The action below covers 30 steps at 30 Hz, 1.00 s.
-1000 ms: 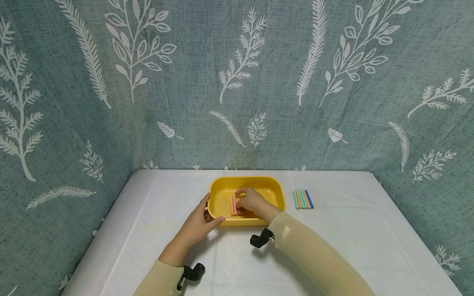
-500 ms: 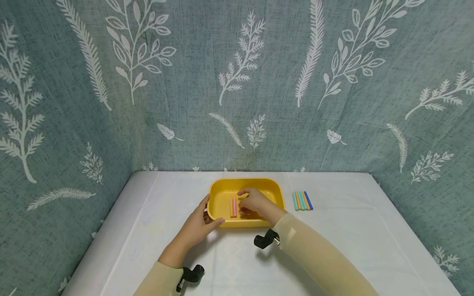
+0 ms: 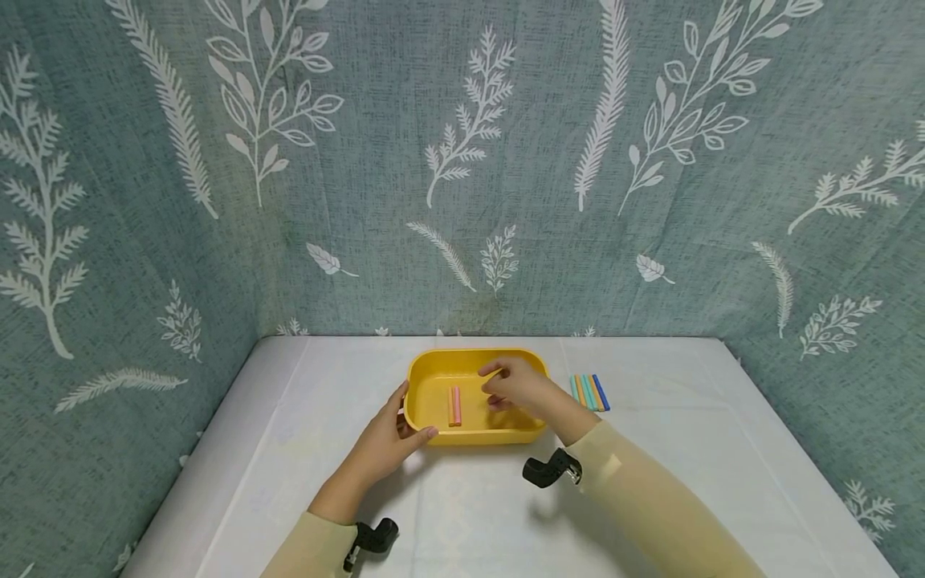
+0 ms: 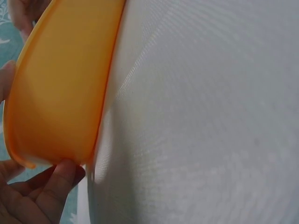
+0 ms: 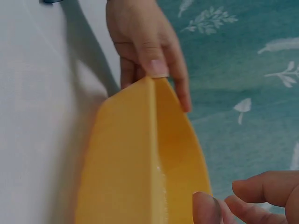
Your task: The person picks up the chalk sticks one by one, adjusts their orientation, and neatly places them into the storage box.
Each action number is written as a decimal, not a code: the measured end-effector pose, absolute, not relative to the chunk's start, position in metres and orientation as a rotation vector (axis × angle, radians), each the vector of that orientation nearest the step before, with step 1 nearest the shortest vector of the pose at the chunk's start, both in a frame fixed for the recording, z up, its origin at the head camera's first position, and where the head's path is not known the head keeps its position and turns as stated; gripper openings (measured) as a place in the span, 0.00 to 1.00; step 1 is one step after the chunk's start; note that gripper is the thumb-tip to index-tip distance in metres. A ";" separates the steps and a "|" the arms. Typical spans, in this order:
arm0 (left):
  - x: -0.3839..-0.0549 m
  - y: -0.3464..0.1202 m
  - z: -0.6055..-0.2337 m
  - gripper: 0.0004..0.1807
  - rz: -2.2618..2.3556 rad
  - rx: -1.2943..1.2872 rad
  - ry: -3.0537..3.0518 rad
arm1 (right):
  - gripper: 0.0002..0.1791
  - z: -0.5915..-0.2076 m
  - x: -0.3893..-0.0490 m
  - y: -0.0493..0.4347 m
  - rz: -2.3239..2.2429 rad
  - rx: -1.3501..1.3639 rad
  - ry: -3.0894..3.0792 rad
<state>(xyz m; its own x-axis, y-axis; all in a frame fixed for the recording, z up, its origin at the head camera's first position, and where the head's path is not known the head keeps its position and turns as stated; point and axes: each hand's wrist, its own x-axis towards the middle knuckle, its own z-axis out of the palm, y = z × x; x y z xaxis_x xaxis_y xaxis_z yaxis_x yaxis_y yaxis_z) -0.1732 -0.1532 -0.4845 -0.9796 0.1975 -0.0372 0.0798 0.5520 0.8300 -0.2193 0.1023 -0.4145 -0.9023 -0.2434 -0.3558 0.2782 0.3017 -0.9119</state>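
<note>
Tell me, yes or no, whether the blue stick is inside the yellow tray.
No, the blue stick lies on the white tabletop, to the right of the yellow tray.

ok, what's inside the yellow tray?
Two sticks show in the yellow tray, side by side: an orange stick and a pink stick. The right hand covers part of the floor to their right; can't tell whether anything lies under it.
</note>
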 end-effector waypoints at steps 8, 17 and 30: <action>-0.173 -0.154 -0.486 0.57 1.416 0.238 2.658 | 0.20 -0.397 -0.213 0.124 -1.627 -0.025 2.171; -0.173 -0.155 -0.485 0.57 1.409 0.239 2.666 | 0.19 -0.386 -0.208 0.147 -1.675 -0.004 2.202; -0.174 -0.153 -0.487 0.57 1.409 0.235 2.665 | 0.18 -0.380 -0.200 0.184 -1.618 0.027 2.352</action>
